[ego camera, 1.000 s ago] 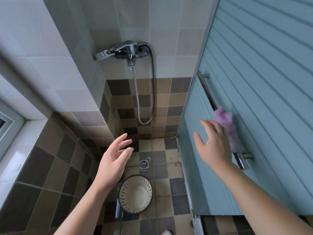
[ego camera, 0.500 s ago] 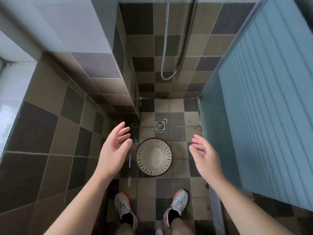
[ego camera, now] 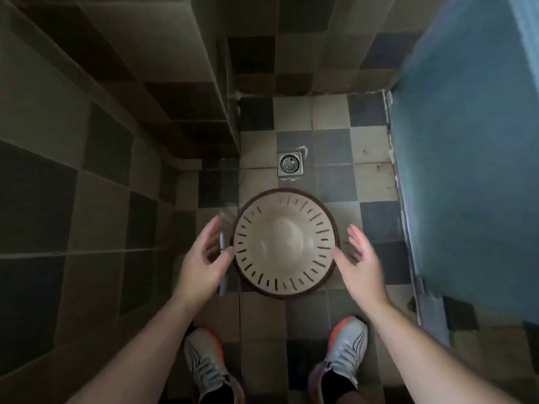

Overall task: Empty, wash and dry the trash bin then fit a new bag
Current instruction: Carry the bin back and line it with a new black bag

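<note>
A round cream trash bin (ego camera: 284, 243) with a dark rim and slotted sides stands upright on the checkered floor, seen from straight above; its inside looks bare. My left hand (ego camera: 204, 262) hovers at the bin's left rim, fingers relaxed and spread, the thumb close to the rim. At the bin's right rim is my right hand (ego camera: 360, 265), palm turned inward and fingers straight. Neither hand grips anything. A thin pale object lies against the bin's left side, partly hidden by my left hand.
A square metal floor drain (ego camera: 290, 163) sits just beyond the bin. Tiled wall (ego camera: 116, 141) closes in on the left, a blue door panel (ego camera: 466, 170) on the right. My two sneakers (ego camera: 345, 345) stand just behind the bin.
The view has tilted down from the shower tap to the floor. Both hands have dropped from chest height to either side of the bin's rim; my right hand left the purple cloth on the rail.
</note>
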